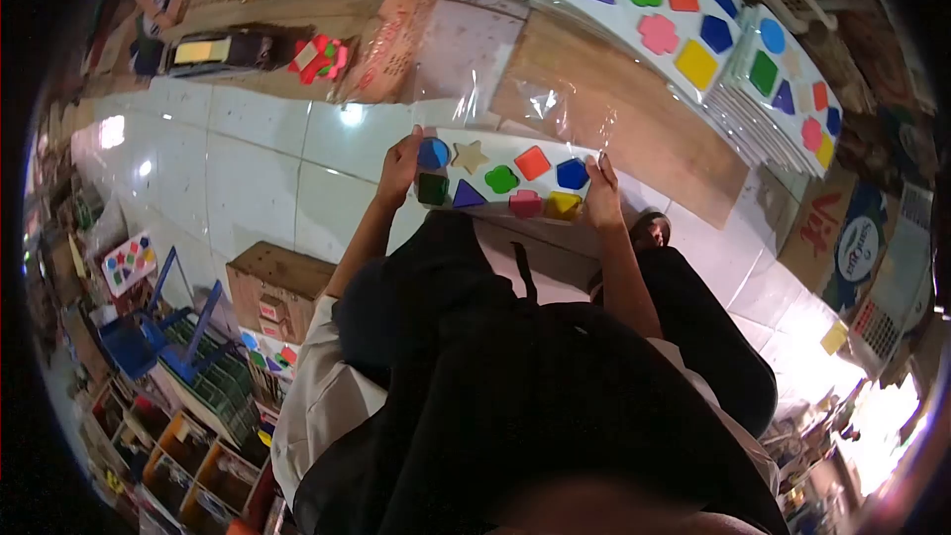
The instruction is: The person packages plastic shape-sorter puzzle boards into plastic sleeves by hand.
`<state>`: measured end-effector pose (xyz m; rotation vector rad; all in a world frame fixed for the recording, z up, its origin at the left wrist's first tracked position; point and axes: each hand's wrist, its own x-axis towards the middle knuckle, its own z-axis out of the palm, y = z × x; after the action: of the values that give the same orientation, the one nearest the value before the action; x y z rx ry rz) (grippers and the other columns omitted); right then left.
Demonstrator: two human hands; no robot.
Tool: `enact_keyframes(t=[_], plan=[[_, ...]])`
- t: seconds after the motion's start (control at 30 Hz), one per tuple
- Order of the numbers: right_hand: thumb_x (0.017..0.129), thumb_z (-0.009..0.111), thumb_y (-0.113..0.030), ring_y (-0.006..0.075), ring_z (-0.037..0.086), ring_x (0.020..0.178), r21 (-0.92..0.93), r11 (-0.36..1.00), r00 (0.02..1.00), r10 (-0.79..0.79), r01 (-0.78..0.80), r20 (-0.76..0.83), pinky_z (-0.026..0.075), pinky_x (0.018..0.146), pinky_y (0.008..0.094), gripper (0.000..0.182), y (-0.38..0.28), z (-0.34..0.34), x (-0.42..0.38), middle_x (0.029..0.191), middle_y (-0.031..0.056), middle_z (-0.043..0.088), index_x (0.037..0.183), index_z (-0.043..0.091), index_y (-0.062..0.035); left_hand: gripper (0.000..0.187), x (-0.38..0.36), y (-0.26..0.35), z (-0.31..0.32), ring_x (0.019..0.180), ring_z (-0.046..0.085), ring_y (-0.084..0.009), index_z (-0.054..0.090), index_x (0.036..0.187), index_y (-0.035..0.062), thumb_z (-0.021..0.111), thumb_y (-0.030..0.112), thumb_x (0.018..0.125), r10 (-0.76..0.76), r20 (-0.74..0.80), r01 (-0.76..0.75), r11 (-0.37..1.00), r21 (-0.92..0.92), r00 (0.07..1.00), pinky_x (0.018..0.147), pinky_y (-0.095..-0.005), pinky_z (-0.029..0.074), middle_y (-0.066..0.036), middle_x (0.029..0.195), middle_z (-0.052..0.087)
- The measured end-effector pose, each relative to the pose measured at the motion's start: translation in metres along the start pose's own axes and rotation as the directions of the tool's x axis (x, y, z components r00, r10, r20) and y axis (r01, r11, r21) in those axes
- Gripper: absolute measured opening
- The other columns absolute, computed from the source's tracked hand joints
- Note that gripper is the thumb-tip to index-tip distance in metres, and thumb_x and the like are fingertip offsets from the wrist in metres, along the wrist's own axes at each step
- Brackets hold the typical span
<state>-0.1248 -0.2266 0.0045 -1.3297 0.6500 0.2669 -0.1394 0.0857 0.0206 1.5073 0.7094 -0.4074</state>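
Note:
Between my two hands is a white shape puzzle board (500, 156) with coloured pieces: a blue circle, a plain wooden star, a red square, green, purple, pink and yellow shapes. A clear plastic bag (540, 104) is around or against the board, its loose end spreading beyond the far edge. My left hand (401, 166) grips the board's left end, thumb near the blue circle. At the right end, my right hand (601, 193) is closed on the board's edge beside the blue pentagon. The board is above the floor, in front of my lap.
Stacks of similar bagged boards (684, 50) lie at the upper right by a brown wooden sheet (584, 79). A tape dispenser (218, 52) and a pink-red cluster (320, 59) are on cardboard at the upper left. A wooden box (277, 272) stands on the tiles to my left.

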Motion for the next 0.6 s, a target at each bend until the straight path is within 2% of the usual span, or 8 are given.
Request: enact_keyframes(t=[0.1,0.13,0.23,0.27,0.37,0.4,0.5,0.6], plan=[[0.088,0.050,-0.023,0.0056,0.045,0.080,0.138,0.989,0.987,0.028,-0.050,0.156,0.035,0.074,0.0192,0.024,0.017,0.004,0.000,0.084,-0.0036,0.053,0.095,0.056,0.0001,0.039,-0.007,-0.010,-0.005,0.052,0.038,-0.0044,0.048,0.057,0.0126,0.049,0.038,0.086,-0.009,-0.124,0.006,1.000,-0.023,0.992,0.048,-0.0215,0.031,0.006,0.058,0.044],[0.089,0.049,-0.025,0.0043,0.042,0.074,0.016,0.996,0.980,-0.087,0.086,0.177,0.034,0.066,0.0189,0.025,0.027,0.002,0.003,0.079,-0.0057,0.049,0.087,0.057,-0.0014,0.036,-0.009,-0.017,-0.009,0.052,0.038,-0.0044,0.049,0.058,0.0116,0.051,0.035,0.086,0.005,-0.166,-0.011,0.999,-0.037,0.986,0.048,-0.0210,0.031,0.005,0.058,0.044],[0.089,0.049,-0.025,0.0041,0.038,0.066,-0.238,0.964,0.982,-0.080,0.119,0.169,0.031,0.059,0.0202,0.025,0.032,-0.001,0.013,0.071,-0.0071,0.045,0.080,0.057,-0.0031,0.031,-0.015,-0.019,-0.007,0.052,0.039,-0.0044,0.050,0.060,0.0093,0.055,0.028,0.084,0.049,-0.227,-0.077,0.990,-0.116,0.973,0.048,-0.0201,0.031,0.004,0.058,0.046],[0.087,0.052,-0.026,0.0049,0.037,0.061,-0.161,0.973,0.984,-0.149,0.163,0.099,0.031,0.055,0.0211,0.027,0.031,0.000,0.016,0.064,-0.0059,0.043,0.074,0.058,-0.0026,0.028,-0.017,-0.018,-0.007,0.052,0.039,-0.0045,0.050,0.061,0.0080,0.057,0.024,0.083,0.080,-0.261,-0.130,0.976,-0.177,0.962,0.049,-0.0196,0.032,0.004,0.058,0.047],[0.083,0.056,-0.028,0.0047,0.036,0.056,-0.446,0.895,1.000,-0.009,0.013,0.012,0.026,0.047,0.0211,0.026,0.017,-0.001,0.025,0.061,-0.0046,0.045,0.077,0.060,-0.0027,0.024,-0.014,-0.026,-0.007,0.051,0.040,-0.0046,0.051,0.062,0.0063,0.060,0.018,0.080,0.088,-0.300,-0.181,0.938,-0.297,0.950,0.049,-0.0193,0.032,0.003,0.057,0.047],[0.080,0.059,-0.020,0.0052,0.039,0.055,-0.485,0.874,1.000,0.010,0.001,0.021,0.028,0.046,0.0206,0.014,0.016,-0.003,0.030,0.062,-0.0035,0.047,0.080,0.060,-0.0055,0.024,-0.014,-0.026,-0.008,0.051,0.040,-0.0046,0.051,0.062,0.0063,0.060,0.018,0.080,0.083,-0.296,-0.174,0.939,-0.296,0.952,0.049,-0.0193,0.032,0.003,0.057,0.047],[0.073,0.062,-0.010,0.0096,0.048,0.066,-0.234,0.969,0.997,-0.072,0.075,0.018,0.037,0.059,0.0236,0.014,0.017,0.000,0.031,0.070,0.0014,0.055,0.082,0.056,-0.0008,0.014,-0.011,-0.028,-0.005,0.056,0.043,-0.0063,0.053,0.068,0.0055,0.060,0.013,0.078,-0.036,-0.327,-0.081,0.937,-0.339,0.944,0.050,-0.0196,0.034,0.000,0.065,0.050],[0.071,0.055,0.002,0.0120,0.054,0.072,-0.229,0.965,0.991,-0.128,0.131,0.027,0.043,0.066,0.0254,0.019,-0.015,0.012,0.016,0.085,0.0061,0.057,0.090,0.055,-0.0018,0.012,-0.011,-0.024,0.002,0.075,0.052,-0.0136,0.055,0.088,0.0041,0.056,0.005,0.076,0.186,-0.461,-0.319,0.920,-0.227,0.867,0.062,-0.0250,0.043,-0.010,0.092,0.050]])
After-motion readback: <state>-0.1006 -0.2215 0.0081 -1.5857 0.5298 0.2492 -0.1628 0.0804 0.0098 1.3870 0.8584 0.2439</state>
